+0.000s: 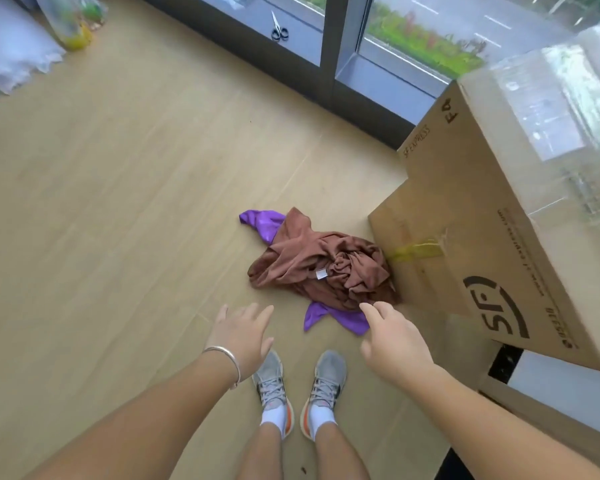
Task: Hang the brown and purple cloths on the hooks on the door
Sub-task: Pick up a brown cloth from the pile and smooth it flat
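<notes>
While both arms reach down from the bottom of the frame, the cloths lie in one crumpled heap on the floor [118,168] at centre. Brown cloth [319,265] sits on top, bunched, with a small white tag [321,274] showing near its middle; its right edge touches the lower box. Purple cloth [333,318] lies underneath, visible only where it pokes out: one corner at the heap's upper left, another at its lower edge. Left hand [241,336], lower centre, is held above the floor to the left of the heap, fingers spread and nearly straight, released, grasping nothing; a thin bracelet [224,358] circles that wrist. Right hand [394,339] is just below the heap, fingers loosely bent and released, fingertips over the purple corner; contact with the cloth cannot be told. Two grey shoes [302,386] with white socks stand between the arms, toes pointing toward the heap. Cardboard boxes [499,209], stacked, fill the right side of the frame, the large one printed with a dark logo and topped with clear plastic. Scissors [278,27] lie on the window sill at top centre, behind a dark window frame [329,46]. White ruffled fabric [11,53] and a clear plastic bag [71,22] occupy the upper left.
</notes>
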`<action>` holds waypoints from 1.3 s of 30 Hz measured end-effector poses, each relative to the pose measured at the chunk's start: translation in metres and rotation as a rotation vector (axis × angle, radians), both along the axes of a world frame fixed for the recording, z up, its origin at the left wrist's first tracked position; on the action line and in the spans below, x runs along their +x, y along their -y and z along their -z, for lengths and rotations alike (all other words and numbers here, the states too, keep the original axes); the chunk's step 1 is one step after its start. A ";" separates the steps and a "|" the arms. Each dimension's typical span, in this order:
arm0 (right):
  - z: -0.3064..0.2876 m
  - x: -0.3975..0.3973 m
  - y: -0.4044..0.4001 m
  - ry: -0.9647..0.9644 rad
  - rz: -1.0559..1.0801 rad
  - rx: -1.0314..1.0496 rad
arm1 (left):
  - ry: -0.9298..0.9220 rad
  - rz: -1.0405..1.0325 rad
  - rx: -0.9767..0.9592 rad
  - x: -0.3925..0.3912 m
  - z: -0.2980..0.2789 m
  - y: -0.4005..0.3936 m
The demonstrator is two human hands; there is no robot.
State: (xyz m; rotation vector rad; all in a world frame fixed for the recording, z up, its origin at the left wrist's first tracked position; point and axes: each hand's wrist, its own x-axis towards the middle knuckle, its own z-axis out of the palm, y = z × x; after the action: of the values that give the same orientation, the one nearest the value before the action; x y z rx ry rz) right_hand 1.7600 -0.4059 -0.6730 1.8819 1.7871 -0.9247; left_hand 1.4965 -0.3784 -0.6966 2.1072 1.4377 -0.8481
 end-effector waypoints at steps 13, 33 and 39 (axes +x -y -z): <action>0.239 -0.006 -0.055 -0.022 -0.004 0.009 | 0.169 -0.121 0.028 0.004 0.242 -0.052; 0.474 -0.041 -0.288 -0.109 -0.095 0.483 | 0.222 -0.257 0.250 -0.028 0.499 -0.231; 0.517 -0.075 -0.322 0.040 -0.201 0.360 | 0.330 -0.186 0.467 -0.053 0.526 -0.218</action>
State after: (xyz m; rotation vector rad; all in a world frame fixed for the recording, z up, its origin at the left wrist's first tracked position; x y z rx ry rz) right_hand 1.6849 -0.0837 -1.1902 1.8573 2.1851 -0.5160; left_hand 1.4434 -0.1603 -1.2227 2.2491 1.7270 -0.0828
